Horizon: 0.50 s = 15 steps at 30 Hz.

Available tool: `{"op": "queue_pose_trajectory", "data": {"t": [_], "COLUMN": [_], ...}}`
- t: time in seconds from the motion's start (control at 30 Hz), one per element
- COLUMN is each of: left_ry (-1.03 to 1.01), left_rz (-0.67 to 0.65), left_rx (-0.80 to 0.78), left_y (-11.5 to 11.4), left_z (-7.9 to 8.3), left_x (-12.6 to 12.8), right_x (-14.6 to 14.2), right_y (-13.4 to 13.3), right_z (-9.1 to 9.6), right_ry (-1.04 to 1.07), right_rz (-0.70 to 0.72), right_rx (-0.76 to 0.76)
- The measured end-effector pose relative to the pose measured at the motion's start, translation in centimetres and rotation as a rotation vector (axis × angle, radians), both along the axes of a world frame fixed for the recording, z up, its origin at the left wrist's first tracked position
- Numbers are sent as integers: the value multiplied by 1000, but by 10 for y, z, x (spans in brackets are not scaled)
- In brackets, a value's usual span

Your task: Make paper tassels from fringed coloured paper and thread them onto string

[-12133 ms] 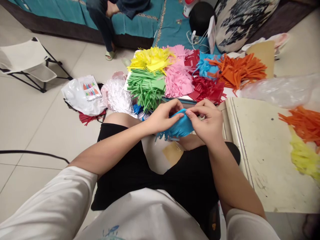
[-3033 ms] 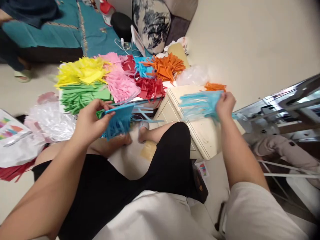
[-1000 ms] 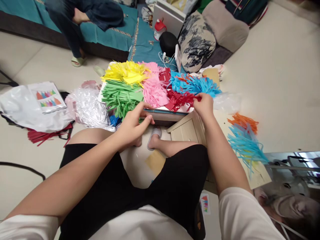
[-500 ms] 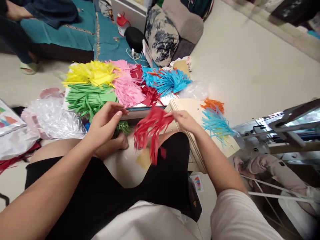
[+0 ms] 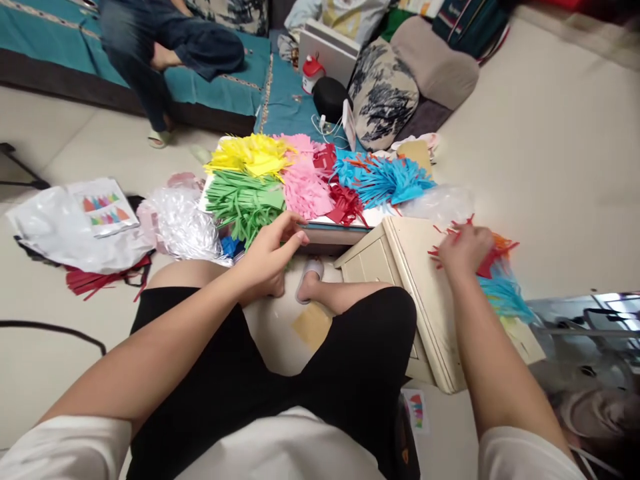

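Observation:
My right hand [image 5: 465, 252] is over the far right corner of the cream cabinet [image 5: 429, 320], fingers closed on a red paper tassel [image 5: 487, 265]. Its red strips stick out on both sides of my fist. Beneath and beside it lie an orange tassel [image 5: 504, 245] and a light blue tassel [image 5: 507, 297]. My left hand [image 5: 274, 252] hovers over my lap with fingers bent and apart, holding nothing. Just beyond it, on the white-topped table, are green fringe [image 5: 245, 203], pink fringe [image 5: 307, 190] and dark red fringe [image 5: 346, 203].
Yellow fringe [image 5: 250, 155] and blue fringe [image 5: 393, 179] lie farther back on the table. Clear plastic wrapping [image 5: 183, 223] and a white bag [image 5: 45, 223] are at left. Another person's legs [image 5: 150, 47] rest on the teal sofa [image 5: 210, 110]. A brown paper piece [image 5: 313, 325] lies on the floor.
My right hand has carried the red tassel from above my lap rightward to the cabinet top. The view has shifted left; my left hand stays empty.

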<state>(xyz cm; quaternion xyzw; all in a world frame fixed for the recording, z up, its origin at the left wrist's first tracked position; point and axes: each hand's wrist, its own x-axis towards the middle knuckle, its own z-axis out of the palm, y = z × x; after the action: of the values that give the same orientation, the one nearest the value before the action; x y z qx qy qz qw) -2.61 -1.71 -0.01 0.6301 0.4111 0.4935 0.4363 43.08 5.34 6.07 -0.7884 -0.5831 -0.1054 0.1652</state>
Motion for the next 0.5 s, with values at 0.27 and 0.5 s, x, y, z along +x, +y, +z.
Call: {"op": "queue_pose_trajectory", "data": {"t": [0.27, 0.5], "left_ry": [1, 2], "left_rz": [-17, -28], "left_rx": [-15, -26], "left_y": [2, 1], "left_z": [-1, 6], "left_x": [2, -1], "right_x": [-172, -182], "right_y": [94, 129], "right_z": [-98, -117], "right_ry": [-98, -247], "right_rz": [665, 639], "right_rx": [-442, -571]}}
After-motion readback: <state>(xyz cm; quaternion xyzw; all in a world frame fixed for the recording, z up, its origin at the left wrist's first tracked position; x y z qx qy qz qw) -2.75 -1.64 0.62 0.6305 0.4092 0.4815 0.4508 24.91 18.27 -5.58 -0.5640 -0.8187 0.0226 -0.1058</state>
